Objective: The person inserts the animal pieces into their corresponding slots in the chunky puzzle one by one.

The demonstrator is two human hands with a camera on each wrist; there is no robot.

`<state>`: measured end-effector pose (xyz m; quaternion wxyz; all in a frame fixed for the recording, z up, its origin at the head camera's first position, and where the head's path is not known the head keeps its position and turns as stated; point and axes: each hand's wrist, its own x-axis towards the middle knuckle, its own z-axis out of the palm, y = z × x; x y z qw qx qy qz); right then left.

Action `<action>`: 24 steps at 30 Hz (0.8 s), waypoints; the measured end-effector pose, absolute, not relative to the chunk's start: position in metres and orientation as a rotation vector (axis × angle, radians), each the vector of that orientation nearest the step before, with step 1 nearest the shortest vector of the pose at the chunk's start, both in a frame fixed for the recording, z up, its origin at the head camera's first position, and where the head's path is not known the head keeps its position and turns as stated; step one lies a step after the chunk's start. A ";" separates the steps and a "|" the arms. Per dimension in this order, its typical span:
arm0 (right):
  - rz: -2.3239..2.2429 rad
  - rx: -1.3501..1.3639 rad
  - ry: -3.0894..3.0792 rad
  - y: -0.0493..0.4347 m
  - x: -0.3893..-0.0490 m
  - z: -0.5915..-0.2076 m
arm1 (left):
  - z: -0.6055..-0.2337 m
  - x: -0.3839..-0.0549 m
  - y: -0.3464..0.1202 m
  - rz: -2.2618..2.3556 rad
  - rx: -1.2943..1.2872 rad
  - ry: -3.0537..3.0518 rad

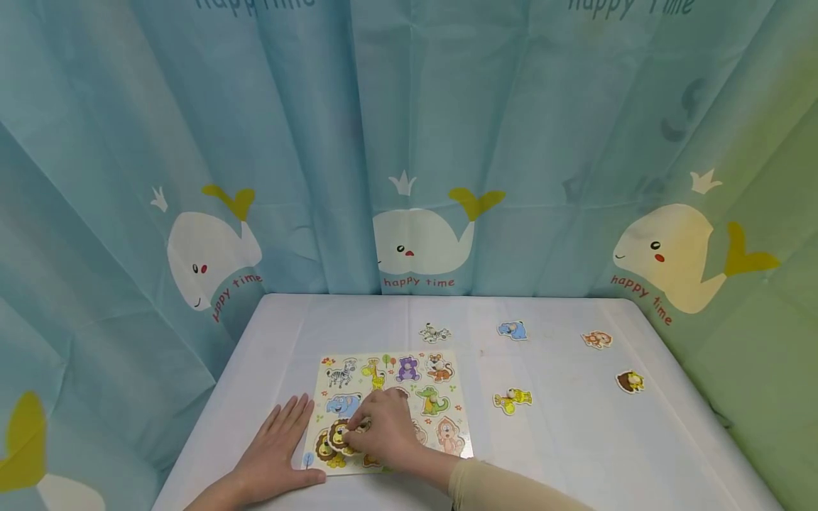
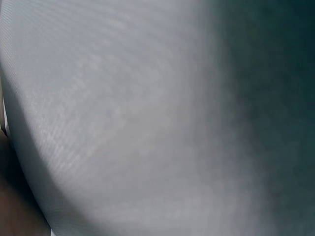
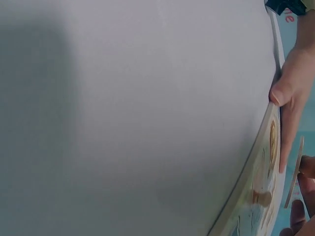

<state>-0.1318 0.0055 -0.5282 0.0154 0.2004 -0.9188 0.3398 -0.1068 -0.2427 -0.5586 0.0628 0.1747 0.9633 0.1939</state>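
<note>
My right hand point(image 1: 386, 429) pinches a lion puzzle piece point(image 1: 339, 434) between thumb and fingers. The piece hovers over the lower left of a puzzle board point(image 1: 465, 443), partly covering the printed lion there. In the right wrist view, the thin edge of the piece point(image 3: 294, 174) shows apart from the board point(image 3: 246, 182). My left hand point(image 1: 275, 447) lies with straight fingers on the table along the board's left side, its thumb at the near left corner. Behind my right hand, the board's middle pictures are partly hidden. The left wrist view is mostly blurred cloth.
Loose pieces lie on the white table point(image 1: 575, 447): a zebra point(image 1: 434, 333), a blue animal point(image 1: 513, 330), a monkey point(image 1: 597, 339), a brown-and-yellow piece point(image 1: 630, 381) and a giraffe point(image 1: 512, 400). A blue whale-print curtain point(image 1: 543, 142) hangs behind the table.
</note>
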 end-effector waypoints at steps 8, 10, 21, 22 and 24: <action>1.029 0.667 -2.865 -0.005 -0.128 -0.529 | -0.560 -0.106 -0.245 0.612 0.571 2.929; 1.032 0.673 -2.864 -0.007 -0.128 -0.530 | -0.562 -0.106 -0.245 0.601 0.567 2.948; 0.983 0.656 -2.879 -0.015 -0.127 -0.536 | -0.567 -0.108 -0.246 0.537 0.522 2.957; 0.978 0.651 -2.884 -0.016 -0.127 -0.537 | -0.567 -0.108 -0.245 0.533 0.521 2.957; 0.961 0.645 -2.891 -0.018 -0.127 -0.538 | -0.566 -0.108 -0.245 0.533 0.524 2.962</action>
